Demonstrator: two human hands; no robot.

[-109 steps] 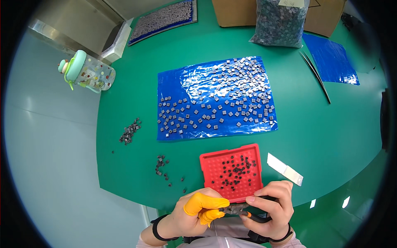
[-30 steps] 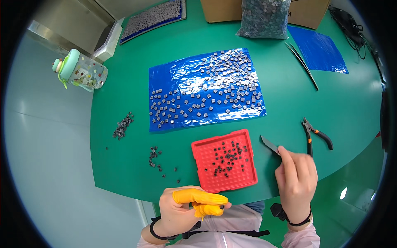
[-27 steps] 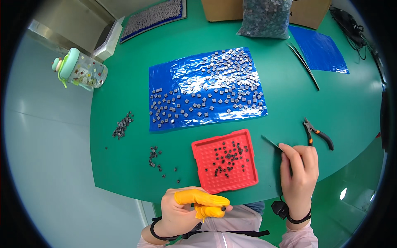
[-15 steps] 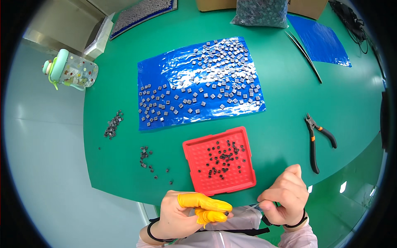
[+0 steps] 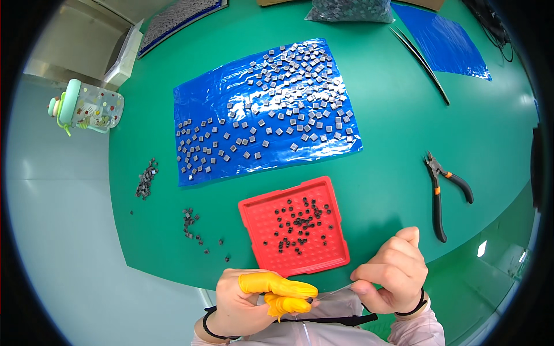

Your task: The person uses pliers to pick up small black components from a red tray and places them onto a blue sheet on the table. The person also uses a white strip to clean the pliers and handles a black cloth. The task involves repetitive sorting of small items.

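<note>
- At the near edge of the green table top, the left hand grasps a small dark block between thumb and forefinger; gripped at the fingertips, one end of it shows, probably to leave it reachable from the right.
- Over that thumb and forefinger sit yellow rubber finger covers, likely for grip and to shield the skin.
- Just to the right, the right hand grasps a thin, flat, pale blade by one end, leaving its length free toward the small dark block; I cannot tell whether the two touch.
- Beyond the hands stands a red square plastic tray, its raised rim and dimpled floor apparently suited to holding the small round black pieces together.
- Right of it lie black-handled pliers with orange bands, handles toward the person, convenient for the right hand.
- Left of it, a loose scatter of dark bits lies apart, perhaps to avoid mixing.
- Farther off, a glossy blue film sheet carries small grey square pieces, spread mostly singly, which presumably makes each easy to pick.
</note>
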